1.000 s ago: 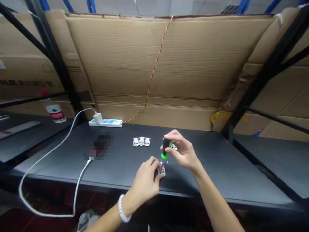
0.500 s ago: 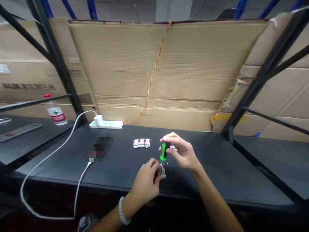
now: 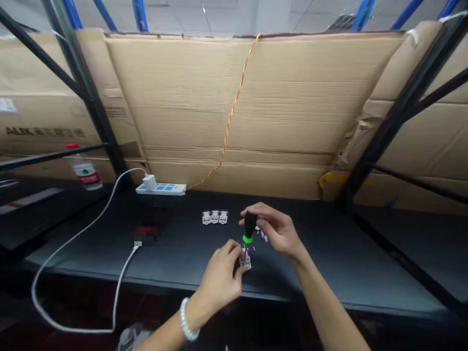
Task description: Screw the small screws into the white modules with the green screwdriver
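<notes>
The right hand (image 3: 275, 229) pinches a black-and-green screwdriver (image 3: 250, 226), its handle freshly rotated; the left hand (image 3: 221, 274) pinches a white-and-purple module (image 3: 248, 264) beneath. Turning seems underway.

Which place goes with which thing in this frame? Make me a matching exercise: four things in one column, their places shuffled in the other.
Things
1. screwdriver with a black-and-green handle
2. three small white-and-purple parts
3. clear plastic bottle with a red cap
4. white ridged bracelet

Places
A. around the wrist of the left hand
B. at the left, partly behind a black metal bar
C. in the grip of the right hand
D. side by side in a row on the dark tabletop

Pairs: 1-C, 2-D, 3-B, 4-A
</notes>
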Action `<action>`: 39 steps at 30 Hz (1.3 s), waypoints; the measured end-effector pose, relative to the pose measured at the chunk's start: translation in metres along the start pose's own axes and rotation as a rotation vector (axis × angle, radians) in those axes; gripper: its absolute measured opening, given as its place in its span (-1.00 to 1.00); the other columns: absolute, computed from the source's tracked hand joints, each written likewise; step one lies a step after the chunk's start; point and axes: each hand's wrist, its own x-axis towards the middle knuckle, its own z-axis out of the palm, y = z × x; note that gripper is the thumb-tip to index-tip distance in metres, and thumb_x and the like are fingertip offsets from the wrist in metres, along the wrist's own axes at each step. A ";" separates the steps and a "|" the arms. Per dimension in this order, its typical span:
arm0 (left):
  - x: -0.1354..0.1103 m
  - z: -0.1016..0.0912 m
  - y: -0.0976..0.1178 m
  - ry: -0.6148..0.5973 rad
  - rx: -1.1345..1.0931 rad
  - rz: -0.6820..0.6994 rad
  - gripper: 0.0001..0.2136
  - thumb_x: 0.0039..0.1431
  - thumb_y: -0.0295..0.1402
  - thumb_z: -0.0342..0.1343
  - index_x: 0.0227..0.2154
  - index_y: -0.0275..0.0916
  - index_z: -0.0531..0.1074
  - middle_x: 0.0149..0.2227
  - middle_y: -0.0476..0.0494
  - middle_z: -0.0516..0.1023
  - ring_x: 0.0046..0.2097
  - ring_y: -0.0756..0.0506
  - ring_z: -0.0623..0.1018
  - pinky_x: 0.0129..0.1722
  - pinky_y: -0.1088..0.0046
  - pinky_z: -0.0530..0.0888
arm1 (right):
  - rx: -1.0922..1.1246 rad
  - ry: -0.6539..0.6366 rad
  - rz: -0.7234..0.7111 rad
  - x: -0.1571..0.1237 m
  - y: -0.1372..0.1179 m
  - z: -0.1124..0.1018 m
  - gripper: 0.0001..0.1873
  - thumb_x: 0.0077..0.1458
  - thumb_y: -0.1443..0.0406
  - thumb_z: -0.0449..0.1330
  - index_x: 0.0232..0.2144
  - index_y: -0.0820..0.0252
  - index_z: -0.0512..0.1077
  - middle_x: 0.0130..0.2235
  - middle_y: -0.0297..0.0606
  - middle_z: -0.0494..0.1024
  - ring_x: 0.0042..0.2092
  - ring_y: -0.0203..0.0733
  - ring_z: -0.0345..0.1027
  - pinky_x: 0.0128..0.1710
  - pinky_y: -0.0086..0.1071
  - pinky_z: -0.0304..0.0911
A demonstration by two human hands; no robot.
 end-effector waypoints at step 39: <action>0.000 0.001 0.003 0.003 0.051 0.009 -0.83 0.24 -0.56 0.13 -0.21 -0.14 0.42 -0.04 -0.15 0.51 -0.09 -0.20 0.53 -0.04 0.22 0.47 | 0.142 0.060 0.056 -0.017 0.007 0.008 -0.58 0.36 0.15 0.25 0.22 -0.05 0.40 0.04 -0.08 0.67 -0.17 -0.10 0.67 -0.12 -0.09 0.62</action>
